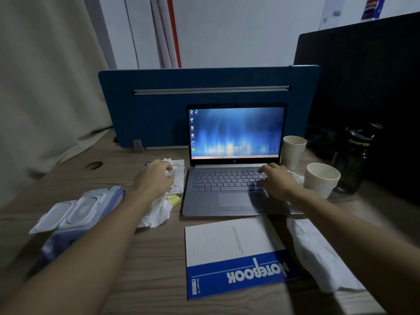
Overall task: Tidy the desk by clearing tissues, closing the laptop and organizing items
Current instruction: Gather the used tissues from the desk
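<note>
The laptop [236, 164] is standing open and lit at the desk [141, 258] centre, with the right hand [278, 179] resting loosely curled fingers on its keyboard, gripping nothing. The left hand [156, 178] is curling its fingers into crumpled tissues [159, 212] and a white cable [179, 171] just left of the laptop; whether it is gripping them cannot be told. A notebook [234, 255] is lying in front.

Bare desk [147, 269] lies open at six o'clock left of the notebook [229, 253], while paper cups [320, 178] and a dark bottle [354, 155] crowd three o'clock beside the laptop [234, 160].
</note>
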